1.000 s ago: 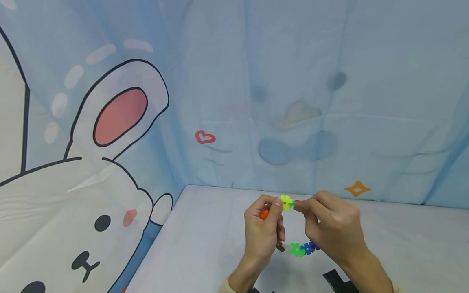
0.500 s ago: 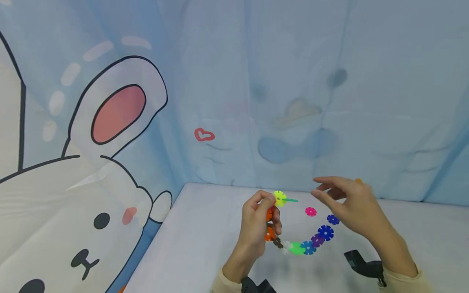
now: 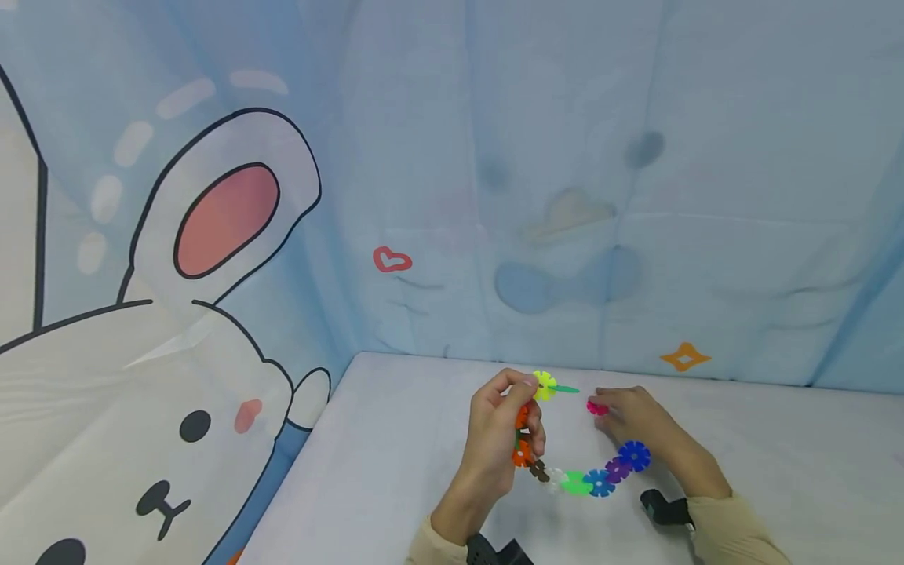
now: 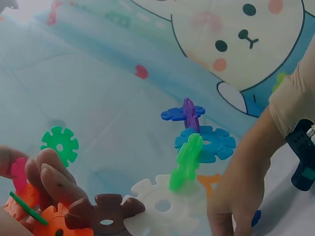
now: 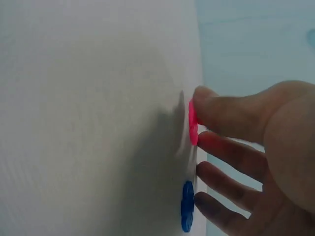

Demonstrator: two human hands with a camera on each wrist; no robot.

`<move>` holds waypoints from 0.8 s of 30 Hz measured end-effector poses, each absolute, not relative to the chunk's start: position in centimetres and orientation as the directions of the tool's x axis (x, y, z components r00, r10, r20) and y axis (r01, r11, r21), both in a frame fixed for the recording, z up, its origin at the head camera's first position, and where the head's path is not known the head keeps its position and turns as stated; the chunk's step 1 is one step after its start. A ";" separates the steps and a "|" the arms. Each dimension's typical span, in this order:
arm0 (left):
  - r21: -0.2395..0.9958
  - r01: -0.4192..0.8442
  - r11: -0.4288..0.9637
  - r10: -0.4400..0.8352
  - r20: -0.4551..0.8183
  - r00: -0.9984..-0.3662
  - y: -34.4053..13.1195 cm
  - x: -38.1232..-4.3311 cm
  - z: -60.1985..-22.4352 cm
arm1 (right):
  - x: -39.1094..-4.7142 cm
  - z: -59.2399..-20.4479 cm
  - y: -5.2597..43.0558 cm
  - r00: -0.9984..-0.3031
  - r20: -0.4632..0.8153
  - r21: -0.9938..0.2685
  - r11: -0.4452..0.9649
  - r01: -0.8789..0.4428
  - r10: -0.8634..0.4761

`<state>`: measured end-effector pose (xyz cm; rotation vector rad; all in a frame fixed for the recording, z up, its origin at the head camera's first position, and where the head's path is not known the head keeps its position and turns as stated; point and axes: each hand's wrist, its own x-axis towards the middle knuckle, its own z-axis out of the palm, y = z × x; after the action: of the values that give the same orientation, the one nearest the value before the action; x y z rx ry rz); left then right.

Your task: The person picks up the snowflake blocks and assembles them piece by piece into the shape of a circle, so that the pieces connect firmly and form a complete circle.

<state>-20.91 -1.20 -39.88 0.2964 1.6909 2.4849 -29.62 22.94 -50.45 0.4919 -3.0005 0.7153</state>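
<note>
Okay, the left hand (image 3: pixel 494 439) hides part of the curved chain of multicoloured flower-shaped plastic discs (image 3: pixel 577 483), lower right of the head frame; it's clamped on the chain beside the notched yellow plastic disc (image 3: pixel 546 385). Left wrist view crops this hand at the lower left; a pink piece (image 4: pixel 19 173) peeks out there, outline unclear. Head-view chain count: two orange (image 3: pixel 523 452), one each yellow, brown (image 3: pixel 539 471), white (image 3: pixel 556 479), light green, light blue (image 3: pixel 599 483), purple (image 3: pixel 617 470), dark blue (image 3: pixel 635 456); one green disc (image 3: pixel 566 389) sticks out edge-on from the yellow. Right hand (image 3: pixel 646 424) partly covers one round pink plastic flower disc (image 3: pixel 597 408), pinched between thumb and index, at the fingertips, right of the chain's yellow end. Right wrist view: one blue disc (image 5: pixel 187 206), edge-on, lower centre, just beside the other fingertips. Two black wrist devices (image 3: pixel 667 510), left one cut off at bottom edge.
</note>
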 end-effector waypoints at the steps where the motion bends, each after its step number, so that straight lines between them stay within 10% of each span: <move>1: 0.930 0.012 -0.368 0.211 0.097 -0.973 -1.2 -20.9 -39.8 | -29.6 -50.5 22.8 -0.953 0.100 -0.426 0.853 -0.302 -0.287; 24: 0.931 0.024 -0.365 0.224 0.112 -0.968 -1.5 -20.8 -39.4 | -29.1 -50.5 21.1 -0.956 0.144 -0.426 0.855 -0.294 -0.257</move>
<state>-20.75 -1.46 -39.43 0.3342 1.6948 2.4763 -29.08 21.12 -50.52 0.4386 -2.9473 0.6973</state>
